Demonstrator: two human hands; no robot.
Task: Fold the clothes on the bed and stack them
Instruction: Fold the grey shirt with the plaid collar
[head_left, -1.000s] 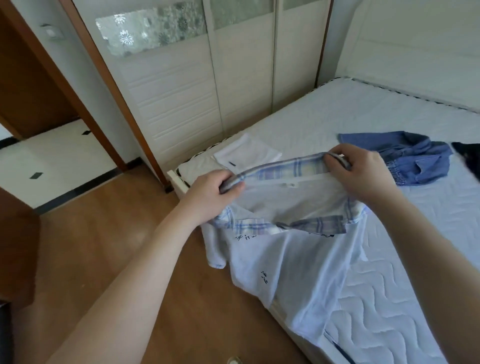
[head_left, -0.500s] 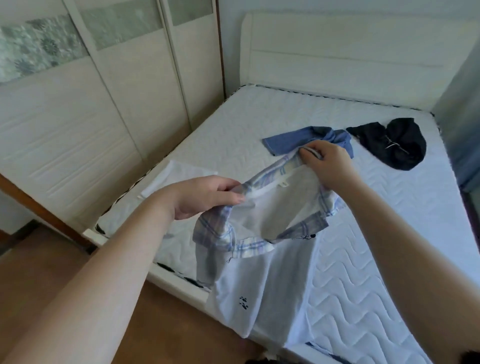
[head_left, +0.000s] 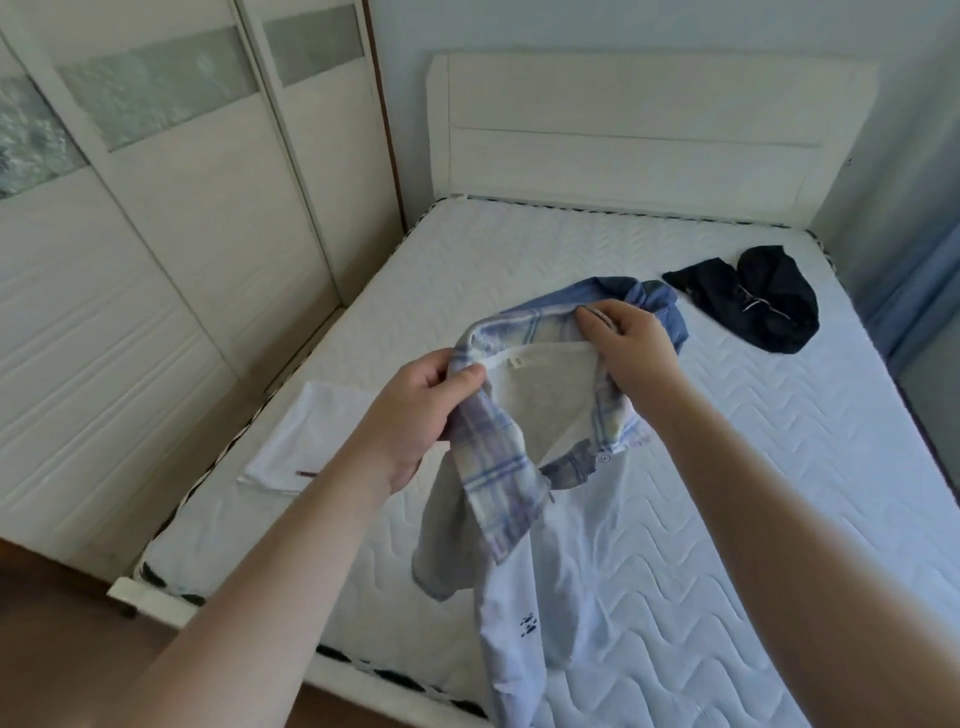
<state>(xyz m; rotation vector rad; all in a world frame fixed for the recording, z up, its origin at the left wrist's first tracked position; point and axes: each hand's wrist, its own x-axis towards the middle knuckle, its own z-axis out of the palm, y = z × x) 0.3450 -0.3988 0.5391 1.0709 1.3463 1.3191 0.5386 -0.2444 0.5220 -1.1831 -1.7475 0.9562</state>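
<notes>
A white bedroom: sliding wardrobe doors (head_left: 156, 249) line the left wall, and a pale headboard (head_left: 649, 135) stands behind the bed (head_left: 779, 493), whose quilted mattress is the working surface. Over its near half hangs the pale blue shirt (head_left: 524, 597), lifted by its checked collar, body trailing down towards the mattress edge; holding it at the collar probably lets the cloth fall straight before it is laid flat to fold. A black garment (head_left: 763, 301) lies crumpled near the far right corner, and a blue garment (head_left: 670, 312) is bunched behind the right hand, both seemingly unfolded. A folded white piece (head_left: 306, 436) sits flat by the left edge, likely the start of the stack. The left hand (head_left: 415, 421) pinches the collar's left side; the right hand (head_left: 628, 348) grips its far side. A small neck label and dark marks on the shirt front are too small to read.
</notes>
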